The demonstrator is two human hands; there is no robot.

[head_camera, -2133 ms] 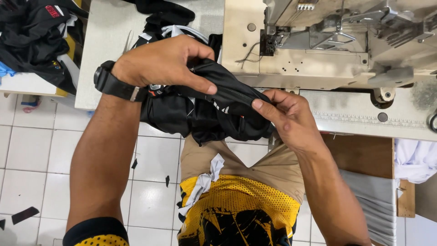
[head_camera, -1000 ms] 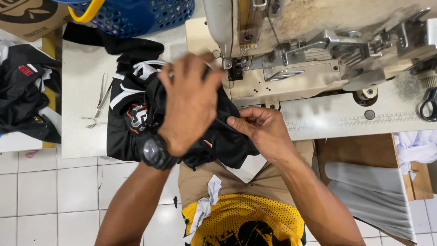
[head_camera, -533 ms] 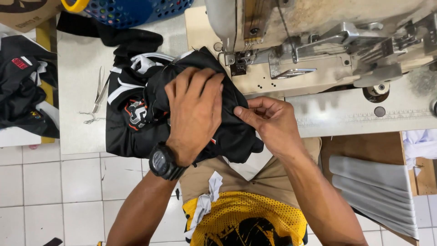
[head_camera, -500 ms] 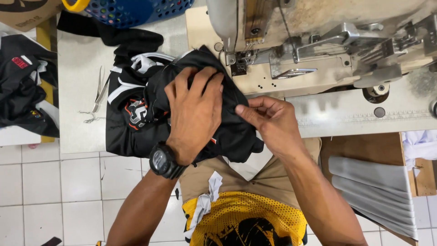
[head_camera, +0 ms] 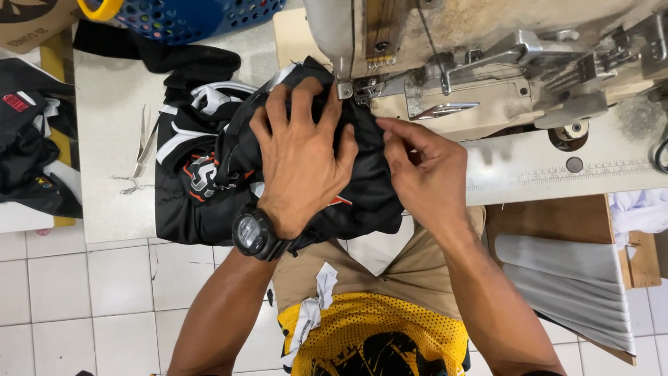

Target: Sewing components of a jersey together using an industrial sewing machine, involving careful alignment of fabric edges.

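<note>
A black garment (head_camera: 202, 188) with white stripes and an orange-and-white print lies bunched on the sewing table, its edge tucked under the presser foot (head_camera: 346, 89) of a beige sewing machine (head_camera: 487, 76). My left hand (head_camera: 303, 157), with a black wristwatch, presses flat on the cloth, fingers spread toward the needle. My right hand (head_camera: 424, 170) pinches the fabric's right edge just beside the machine bed.
Metal thread snips (head_camera: 142, 143) lie on the grey table (head_camera: 111, 104) left of the garment. A blue plastic basket (head_camera: 188, 14) stands at the back. More black clothing (head_camera: 28, 146) is heaped at far left. White fabric (head_camera: 640, 209) hangs at right.
The garment has been carried from my lap up to the machine and fed under the presser foot. My left hand now lies flatter and closer to the needle.
</note>
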